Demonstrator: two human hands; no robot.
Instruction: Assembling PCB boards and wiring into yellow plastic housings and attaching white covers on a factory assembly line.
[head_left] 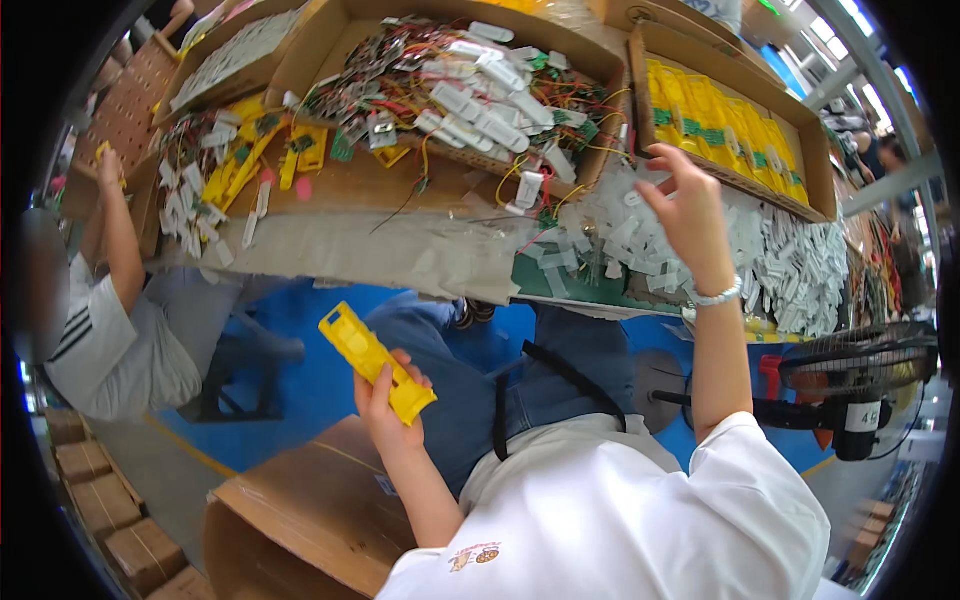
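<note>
My left hand (388, 424) is closed around a long yellow plastic housing (360, 345), held over my lap with its hollow side showing. The housing is tilted, and a rectangular slot shows at its far end. My right hand (688, 205) is raised above the right part of the bench, fingers curved and apart, with nothing visible in them. Below it lies a spread of small clear and whitish plastic pieces (640, 235). Just beyond that hand is a cardboard tray (822, 205) with a row of yellow housings (722, 125) fitted with green circuit boards.
A large cardboard box (470, 152) holds wired white modules (490, 105). White parts (800, 270) are heaped at the bench's right, near a black fan (860, 370). At left sits another person (110, 320). An open carton (300, 500) stands beside my left arm.
</note>
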